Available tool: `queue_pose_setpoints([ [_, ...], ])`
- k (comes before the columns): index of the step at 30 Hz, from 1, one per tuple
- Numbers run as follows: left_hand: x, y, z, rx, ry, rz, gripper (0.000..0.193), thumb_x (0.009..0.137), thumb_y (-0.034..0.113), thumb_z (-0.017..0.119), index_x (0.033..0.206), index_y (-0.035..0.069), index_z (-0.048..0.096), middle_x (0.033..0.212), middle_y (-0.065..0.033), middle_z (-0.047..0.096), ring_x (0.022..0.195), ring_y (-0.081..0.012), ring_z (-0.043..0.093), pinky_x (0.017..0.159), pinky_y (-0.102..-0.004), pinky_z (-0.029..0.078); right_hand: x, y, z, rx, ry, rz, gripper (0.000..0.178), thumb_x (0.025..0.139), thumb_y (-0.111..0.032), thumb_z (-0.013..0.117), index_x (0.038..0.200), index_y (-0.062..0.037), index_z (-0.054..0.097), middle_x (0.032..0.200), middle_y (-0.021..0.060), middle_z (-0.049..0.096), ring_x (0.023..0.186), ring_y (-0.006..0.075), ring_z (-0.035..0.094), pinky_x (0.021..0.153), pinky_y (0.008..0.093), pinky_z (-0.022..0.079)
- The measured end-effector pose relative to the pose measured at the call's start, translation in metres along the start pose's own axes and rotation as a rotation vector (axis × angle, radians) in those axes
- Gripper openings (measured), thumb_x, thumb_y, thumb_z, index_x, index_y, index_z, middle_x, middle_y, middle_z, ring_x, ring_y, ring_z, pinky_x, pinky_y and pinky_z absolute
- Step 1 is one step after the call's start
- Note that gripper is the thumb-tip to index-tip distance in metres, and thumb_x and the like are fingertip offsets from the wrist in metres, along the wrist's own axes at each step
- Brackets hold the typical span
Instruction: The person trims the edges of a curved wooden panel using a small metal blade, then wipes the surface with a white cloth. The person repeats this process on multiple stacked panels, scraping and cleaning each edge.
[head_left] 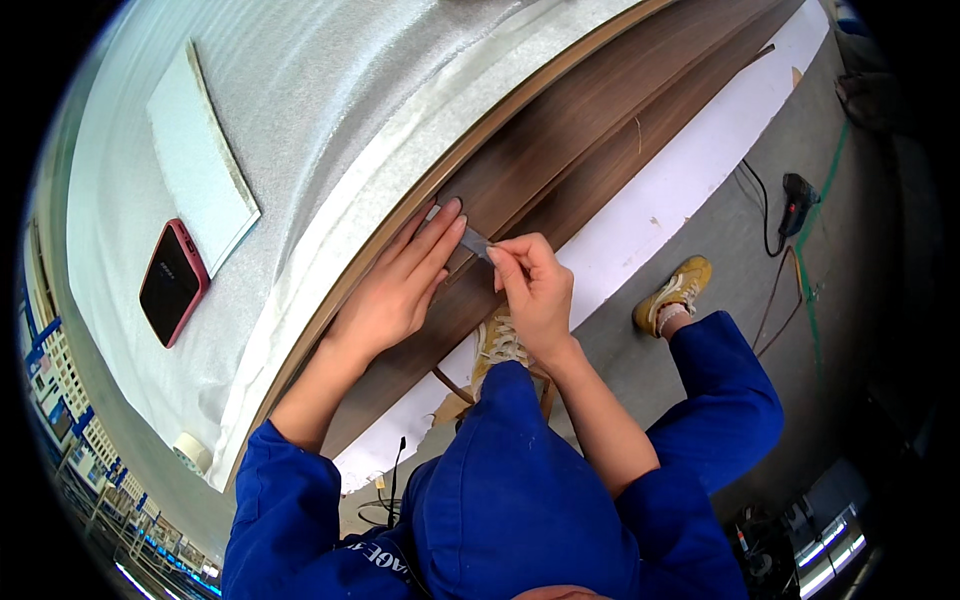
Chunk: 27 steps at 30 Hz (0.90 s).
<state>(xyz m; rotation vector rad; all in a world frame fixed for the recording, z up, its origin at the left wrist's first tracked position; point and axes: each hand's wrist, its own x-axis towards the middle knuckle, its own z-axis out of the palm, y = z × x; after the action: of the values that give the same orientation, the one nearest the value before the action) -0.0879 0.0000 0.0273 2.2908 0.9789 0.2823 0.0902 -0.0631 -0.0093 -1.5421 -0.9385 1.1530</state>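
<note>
A long brown wood-grain panel [590, 110] runs diagonally in front of me, with a raised edge along its far left side. My left hand [390, 295] lies on it beside that edge, fingers stretched out and close together. My right hand [537, 290] is closed in a pinch, thumb against forefinger, on one end of a thin, flat grey strip [476, 243]. The strip's other end reaches to the left fingertips, which partly cover it. Its exact kind cannot be made out.
White foam sheeting [330, 60] covers the surface at left, bearing a red-cased phone [174, 283], a pale flat board [200, 150] and a tape roll [192, 453]. White sheet material [690, 190] lies along the panel's right side. A black corded tool [797, 205] rests on the grey floor.
</note>
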Motion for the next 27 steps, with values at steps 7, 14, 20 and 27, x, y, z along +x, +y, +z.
queue_pose_setpoints([
  [7, 0.010, 0.014, 0.010, 0.021, 0.136, -0.057, 0.075, 0.084, 0.023, 0.072, 0.146, -0.001, 0.038, 0.149, -0.0229, 0.040, 0.134, -0.0413, 0.043, 0.109, -0.0441, 0.038, 0.002, 0.003, -0.012, 0.155, 0.095, 0.060, 0.007, 0.097, -0.006, 0.060, 0.093, 0.0000, 0.059, 0.069, 0.0004, 0.058, 0.062, 0.0052, 0.053, 0.056, 0.0208, 0.042],
  [14, 0.014, 0.020, 0.026, 0.106, 0.166, -0.247, 0.076, 0.086, 0.024, 0.070, 0.147, -0.005, 0.034, 0.146, -0.0264, 0.042, 0.130, -0.0417, 0.047, 0.105, -0.0448, 0.041, 0.002, 0.004, -0.021, 0.240, 0.195, 0.040, 0.007, 0.098, -0.006, 0.059, 0.096, -0.0001, 0.057, 0.073, 0.0009, 0.059, 0.065, 0.0055, 0.053, 0.060, 0.0199, 0.043],
  [20, 0.019, 0.029, 0.025, 0.213, 0.119, -0.250, 0.066, 0.093, 0.022, 0.059, 0.148, -0.003, 0.033, 0.151, -0.0233, 0.038, 0.136, -0.0391, 0.041, 0.110, -0.0444, 0.035, -0.002, -0.001, -0.023, 0.250, 0.208, 0.064, 0.007, 0.098, -0.006, 0.059, 0.097, 0.0004, 0.057, 0.073, 0.0012, 0.059, 0.066, 0.0057, 0.054, 0.061, 0.0200, 0.043],
  [27, 0.016, 0.020, 0.023, 0.137, 0.066, -0.273, 0.067, 0.094, 0.025, 0.057, 0.150, 0.001, 0.031, 0.155, -0.0218, 0.032, 0.140, -0.0392, 0.036, 0.113, -0.0459, 0.031, -0.004, 0.000, -0.030, 0.263, 0.205, 0.038, 0.007, 0.098, -0.006, 0.059, 0.098, 0.0008, 0.057, 0.074, 0.0014, 0.060, 0.067, 0.0055, 0.054, 0.061, 0.0200, 0.043],
])
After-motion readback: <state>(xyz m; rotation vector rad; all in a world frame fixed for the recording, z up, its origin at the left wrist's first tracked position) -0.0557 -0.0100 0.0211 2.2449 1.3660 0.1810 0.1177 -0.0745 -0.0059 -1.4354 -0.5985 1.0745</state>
